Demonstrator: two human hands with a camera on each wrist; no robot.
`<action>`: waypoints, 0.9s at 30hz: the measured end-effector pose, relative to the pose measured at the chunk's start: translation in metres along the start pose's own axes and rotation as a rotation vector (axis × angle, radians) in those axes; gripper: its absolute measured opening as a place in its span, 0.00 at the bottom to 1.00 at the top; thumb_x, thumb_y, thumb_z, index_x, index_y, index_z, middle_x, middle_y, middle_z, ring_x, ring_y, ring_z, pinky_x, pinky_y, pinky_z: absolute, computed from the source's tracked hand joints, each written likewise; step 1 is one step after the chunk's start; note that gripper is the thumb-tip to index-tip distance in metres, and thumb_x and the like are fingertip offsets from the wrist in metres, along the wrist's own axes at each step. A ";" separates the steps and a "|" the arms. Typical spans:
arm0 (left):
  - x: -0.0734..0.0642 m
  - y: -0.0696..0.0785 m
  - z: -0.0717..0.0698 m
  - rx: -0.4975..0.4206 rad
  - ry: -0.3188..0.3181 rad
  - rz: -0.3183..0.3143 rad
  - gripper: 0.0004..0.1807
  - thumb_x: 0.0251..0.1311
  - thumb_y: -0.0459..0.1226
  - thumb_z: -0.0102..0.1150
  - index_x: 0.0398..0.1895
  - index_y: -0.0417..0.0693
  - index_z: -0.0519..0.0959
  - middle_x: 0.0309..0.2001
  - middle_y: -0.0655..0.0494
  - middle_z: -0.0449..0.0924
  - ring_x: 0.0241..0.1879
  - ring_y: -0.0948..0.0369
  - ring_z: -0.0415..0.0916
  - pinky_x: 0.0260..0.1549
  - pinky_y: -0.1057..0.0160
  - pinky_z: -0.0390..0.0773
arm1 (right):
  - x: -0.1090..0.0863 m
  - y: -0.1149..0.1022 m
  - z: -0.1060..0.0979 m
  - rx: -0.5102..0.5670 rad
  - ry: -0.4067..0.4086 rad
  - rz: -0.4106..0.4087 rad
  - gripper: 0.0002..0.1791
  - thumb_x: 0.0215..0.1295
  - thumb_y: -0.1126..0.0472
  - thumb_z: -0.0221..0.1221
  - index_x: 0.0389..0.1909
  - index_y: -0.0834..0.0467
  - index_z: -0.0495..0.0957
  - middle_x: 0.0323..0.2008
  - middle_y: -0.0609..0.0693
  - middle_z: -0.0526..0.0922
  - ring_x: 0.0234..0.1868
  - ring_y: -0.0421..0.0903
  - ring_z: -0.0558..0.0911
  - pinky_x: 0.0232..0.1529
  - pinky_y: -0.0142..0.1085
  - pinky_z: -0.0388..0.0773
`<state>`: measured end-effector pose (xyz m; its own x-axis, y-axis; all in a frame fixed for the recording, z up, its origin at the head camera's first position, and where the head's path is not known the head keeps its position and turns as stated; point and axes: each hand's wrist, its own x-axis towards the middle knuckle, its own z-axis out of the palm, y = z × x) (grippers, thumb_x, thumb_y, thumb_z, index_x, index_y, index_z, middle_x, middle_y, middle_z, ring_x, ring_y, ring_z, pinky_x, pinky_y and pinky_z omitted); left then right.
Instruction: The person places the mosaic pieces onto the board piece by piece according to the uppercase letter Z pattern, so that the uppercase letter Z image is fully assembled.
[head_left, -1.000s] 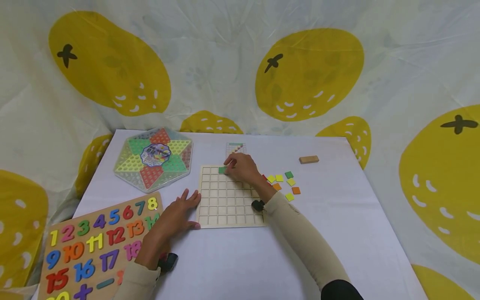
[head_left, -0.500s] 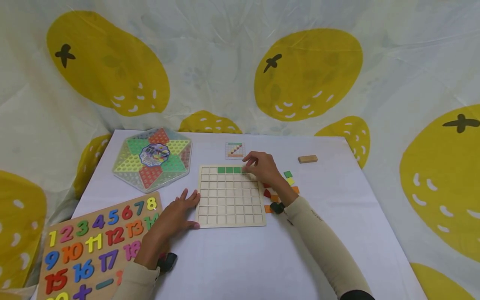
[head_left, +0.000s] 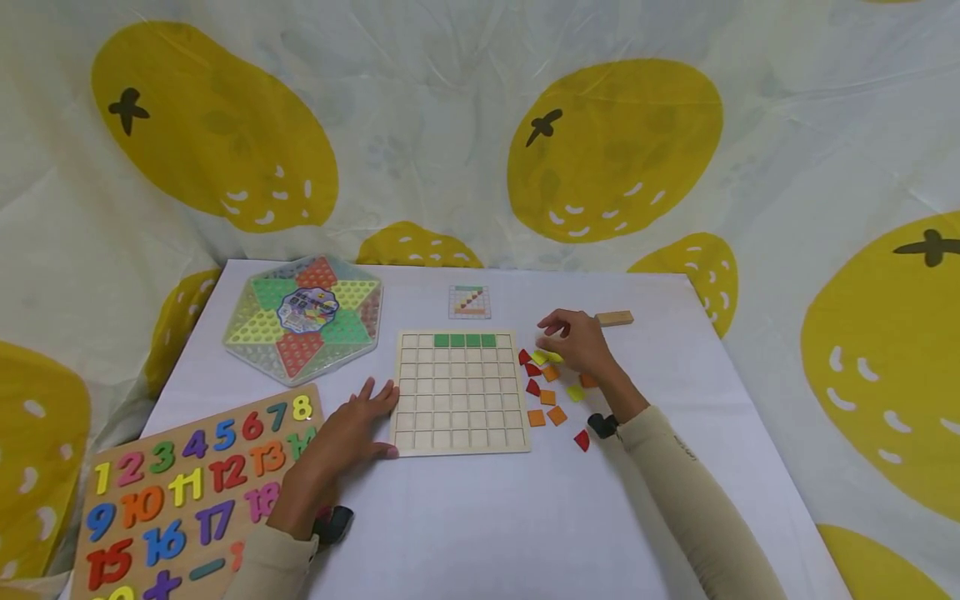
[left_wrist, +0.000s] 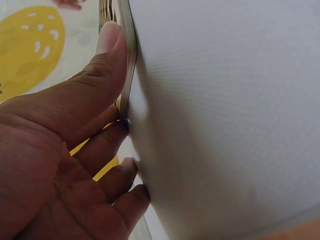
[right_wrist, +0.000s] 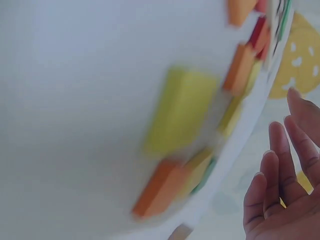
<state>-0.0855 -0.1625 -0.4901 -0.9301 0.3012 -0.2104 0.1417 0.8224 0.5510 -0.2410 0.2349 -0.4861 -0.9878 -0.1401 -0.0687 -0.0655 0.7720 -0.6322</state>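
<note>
White cloth covers the desk [head_left: 480, 533], and a grid board [head_left: 461, 402] lies flat near its middle. Nearest, left of the grid board, is a number board [head_left: 190, 540] with colourful raised numbers. Reaching across it, the left hand [head_left: 356, 427] has its fingers spread and touches the grid board's left edge. One red wedge [head_left: 582, 440] lies off the grid board's near right corner; orange tiles [head_left: 536, 417], yellow tiles [head_left: 574, 392] and more red wedges are scattered along its right side. Above them, off the grid board's far right corner, the right hand [head_left: 579, 340] hovers, fingers relaxed and gripping nothing. Four green tiles [head_left: 457, 340] sit side by side in the grid board's farthest row. Beyond the grid board are a star game [head_left: 307, 312] to the left, a pattern card [head_left: 469, 302] straight behind and a wooden block [head_left: 617, 318] to the right. Hanging fabric [head_left: 427, 125] printed with yellow fruit rises behind everything.
</note>
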 end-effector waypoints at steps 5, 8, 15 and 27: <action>0.000 -0.001 0.001 0.002 -0.004 -0.011 0.56 0.49 0.42 0.84 0.82 0.45 0.64 0.82 0.46 0.58 0.84 0.36 0.46 0.76 0.27 0.58 | -0.005 0.023 -0.011 -0.029 0.024 0.033 0.16 0.67 0.57 0.73 0.53 0.53 0.85 0.48 0.54 0.87 0.46 0.53 0.76 0.48 0.41 0.77; 0.001 -0.002 0.002 0.004 -0.008 -0.020 0.56 0.50 0.42 0.84 0.82 0.46 0.63 0.83 0.46 0.58 0.84 0.35 0.46 0.76 0.27 0.58 | -0.008 0.033 -0.016 -0.043 0.034 0.064 0.16 0.67 0.57 0.72 0.54 0.53 0.85 0.50 0.55 0.86 0.48 0.54 0.77 0.50 0.43 0.78; 0.001 -0.003 0.003 0.011 -0.004 -0.030 0.57 0.49 0.42 0.84 0.82 0.47 0.63 0.83 0.47 0.57 0.85 0.37 0.45 0.77 0.29 0.59 | -0.009 0.047 -0.022 -0.082 0.008 0.125 0.17 0.69 0.57 0.71 0.56 0.55 0.86 0.51 0.57 0.85 0.47 0.55 0.78 0.49 0.43 0.79; 0.001 -0.003 0.004 0.008 -0.003 -0.028 0.57 0.49 0.43 0.84 0.82 0.47 0.62 0.83 0.47 0.56 0.85 0.37 0.45 0.77 0.28 0.58 | -0.003 0.049 -0.018 -0.091 -0.027 0.189 0.11 0.70 0.56 0.71 0.46 0.56 0.84 0.45 0.57 0.83 0.48 0.56 0.78 0.49 0.44 0.78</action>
<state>-0.0851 -0.1625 -0.4953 -0.9329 0.2789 -0.2280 0.1180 0.8347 0.5380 -0.2434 0.2846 -0.5031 -0.9797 -0.0032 -0.2006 0.1066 0.8388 -0.5340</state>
